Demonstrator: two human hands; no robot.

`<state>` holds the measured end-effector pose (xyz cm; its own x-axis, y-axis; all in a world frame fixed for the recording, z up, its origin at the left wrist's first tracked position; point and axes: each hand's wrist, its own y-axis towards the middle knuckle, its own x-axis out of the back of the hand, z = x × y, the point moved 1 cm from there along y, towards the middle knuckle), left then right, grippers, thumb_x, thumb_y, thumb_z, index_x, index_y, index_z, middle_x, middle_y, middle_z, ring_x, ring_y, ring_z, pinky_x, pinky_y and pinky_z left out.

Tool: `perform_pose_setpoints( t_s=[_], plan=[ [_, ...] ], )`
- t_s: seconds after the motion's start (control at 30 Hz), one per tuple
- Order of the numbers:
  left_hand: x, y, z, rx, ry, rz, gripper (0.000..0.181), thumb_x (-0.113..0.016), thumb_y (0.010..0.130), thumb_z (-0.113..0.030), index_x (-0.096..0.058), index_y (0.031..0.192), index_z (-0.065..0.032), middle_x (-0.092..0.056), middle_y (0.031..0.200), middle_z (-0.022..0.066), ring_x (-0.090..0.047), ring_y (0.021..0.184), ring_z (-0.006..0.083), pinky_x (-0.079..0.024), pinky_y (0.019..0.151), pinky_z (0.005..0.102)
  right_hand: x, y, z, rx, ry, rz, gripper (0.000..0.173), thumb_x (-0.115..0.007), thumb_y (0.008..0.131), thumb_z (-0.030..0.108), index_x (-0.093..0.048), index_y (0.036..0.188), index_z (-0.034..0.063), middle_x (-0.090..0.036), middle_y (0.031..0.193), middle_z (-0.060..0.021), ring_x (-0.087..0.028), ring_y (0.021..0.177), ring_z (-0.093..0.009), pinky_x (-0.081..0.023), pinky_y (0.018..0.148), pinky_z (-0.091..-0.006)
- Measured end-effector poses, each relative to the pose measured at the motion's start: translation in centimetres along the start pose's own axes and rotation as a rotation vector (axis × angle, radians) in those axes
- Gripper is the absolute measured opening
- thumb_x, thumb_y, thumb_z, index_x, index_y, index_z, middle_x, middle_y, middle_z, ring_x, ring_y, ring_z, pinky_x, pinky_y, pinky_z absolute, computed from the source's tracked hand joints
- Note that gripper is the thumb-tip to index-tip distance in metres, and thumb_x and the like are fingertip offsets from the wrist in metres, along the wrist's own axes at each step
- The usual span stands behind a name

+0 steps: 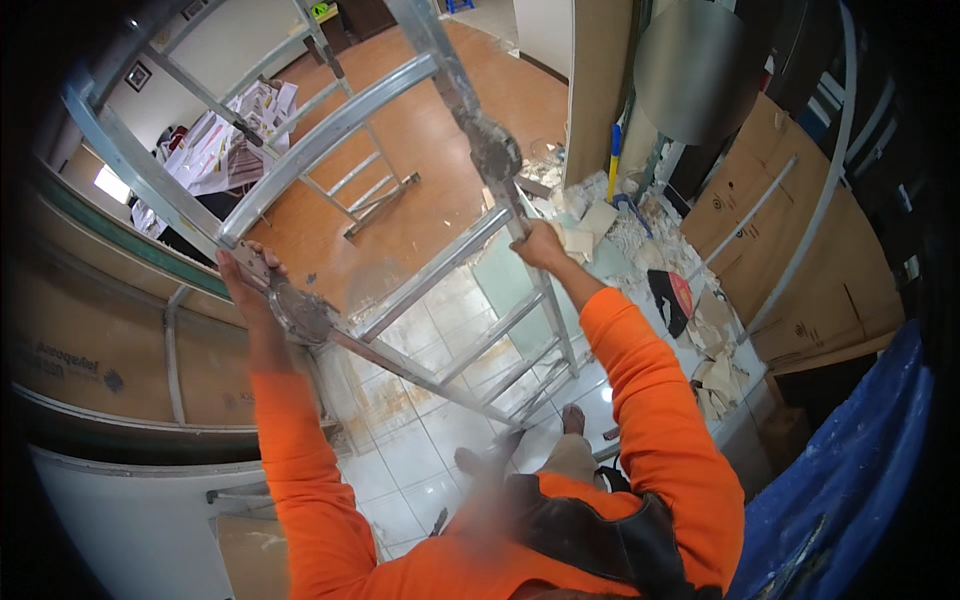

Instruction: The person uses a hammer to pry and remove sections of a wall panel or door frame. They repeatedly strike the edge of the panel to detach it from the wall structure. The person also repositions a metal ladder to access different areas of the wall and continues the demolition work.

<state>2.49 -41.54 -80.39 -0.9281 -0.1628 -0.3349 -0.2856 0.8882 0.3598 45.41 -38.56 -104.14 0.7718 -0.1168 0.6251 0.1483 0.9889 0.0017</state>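
Observation:
An aluminium folding ladder point(431, 274) stands before me, its lower rungs running down towards my feet. My left hand point(251, 274) grips its left rail just above the left locking hinge point(301, 309). The fingers wrap around a riveted metal plate there. On the other side, my right hand point(538, 244) is closed around the right rail, a little below the right hinge point(495, 150). Both hinges look coated with dried dirt or plaster. Above the hinges, the ladder's upper section leans away from me, and a further section point(375, 180) reaches the orange-brown floor beyond.
White tiles point(420, 420) lie underfoot. Broken plaster rubble point(645, 225) and a tool with a blue and yellow handle point(614, 161) are at the right. Brown boards point(810, 225) lean behind them. A metal-framed partition point(174, 352) borders the left; a blue tarp point(840, 480) hangs lower right.

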Motion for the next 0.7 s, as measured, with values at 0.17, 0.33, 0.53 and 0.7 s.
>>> perform_pose_setpoints(
  t_s=[0.17, 0.33, 0.53, 0.7],
  plan=[
    [-6.0, -6.2, -0.3, 0.041, 0.033, 0.021, 0.062, -0.048, 0.094, -0.066, -0.054, 0.097, -0.0044, -0.057, 0.075, 0.0073, -0.056, 0.059, 0.0181, -0.048, 0.052, 0.0292, 4.6, 0.6, -6.1, -0.007, -0.055, -0.024, 0.037, -0.083, 0.071, 0.022, -0.072, 0.093, -0.0048, -0.073, 0.088, -0.0197, -0.071, 0.08, -0.029, -0.054, 0.075, -0.039],
    [-11.5, -8.9, -0.1, -0.003, 0.05, -0.047, 0.06, -0.05, 0.094, -0.065, -0.052, 0.099, -0.0052, -0.056, 0.079, 0.0058, -0.058, 0.062, 0.0165, -0.05, 0.053, 0.0309, 10.0, 1.1, -5.4, -0.041, -0.055, 0.043, 0.037, -0.084, 0.07, 0.02, -0.072, 0.094, -0.0049, -0.073, 0.09, -0.0202, -0.071, 0.085, -0.03, -0.054, 0.078, -0.0383],
    [-17.9, -10.7, 1.3, -0.02, 0.145, -0.136, 0.058, -0.048, 0.095, -0.065, -0.054, 0.099, -0.0068, -0.055, 0.072, 0.0051, -0.057, 0.066, 0.0162, -0.047, 0.058, 0.0292, 13.8, 4.5, -8.7, -0.042, -0.072, 0.046, 0.045, -0.086, 0.068, 0.02, -0.068, 0.099, -0.0075, -0.072, 0.094, -0.0212, -0.07, 0.091, -0.031, -0.054, 0.079, -0.0382],
    [-21.9, -11.6, 5.2, -0.012, 0.177, -0.108, 0.054, -0.047, 0.097, -0.062, -0.054, 0.099, -0.0093, -0.055, 0.074, 0.0028, -0.058, 0.064, 0.0146, -0.047, 0.058, 0.0271, 17.8, 7.8, -12.7, -0.084, -0.129, 0.061, 0.061, -0.084, 0.064, 0.019, -0.061, 0.115, -0.0042, -0.07, 0.1, -0.0242, -0.068, 0.096, -0.037, -0.054, 0.084, -0.0427]
  ],
)
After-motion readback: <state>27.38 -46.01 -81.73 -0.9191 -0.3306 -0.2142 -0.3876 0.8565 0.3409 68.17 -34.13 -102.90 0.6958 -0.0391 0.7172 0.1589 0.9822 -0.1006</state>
